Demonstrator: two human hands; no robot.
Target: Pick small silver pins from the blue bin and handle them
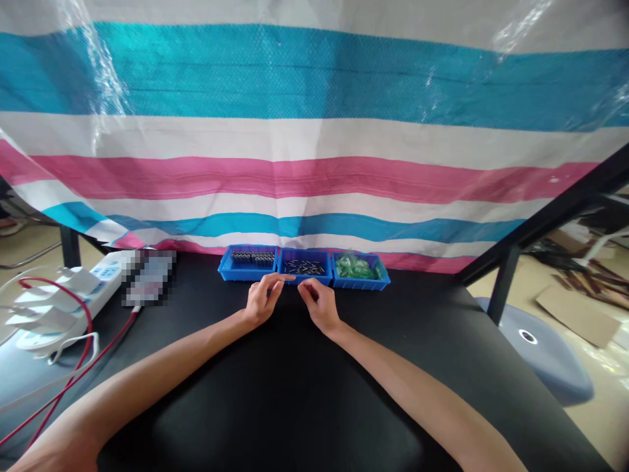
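Observation:
My left hand (264, 299) is just in front of the blue bins, its fingers bent and drawn together toward the right. Anything at its fingertips is too small to make out. Close beside it, my right hand (320, 304) is curled with thumb and forefinger together; what they may pinch is hidden. A short gap separates the hands. Behind them, the middle blue bin (305, 279) contains loose dark metal pins (304, 267). The left blue bin (246, 273) holds rows of small dark cylinders (253, 257). Green plastic-looking pieces (358, 267) fill the right blue bin (363, 284).
The bins stand at the back of a black table (275, 400), against a striped sheet (304, 177). At left lie a white power strip (105, 269) with plugs, a red cable (111, 347) and a blurred-out phone (149, 278). A grey stool (550, 360) stands at right.

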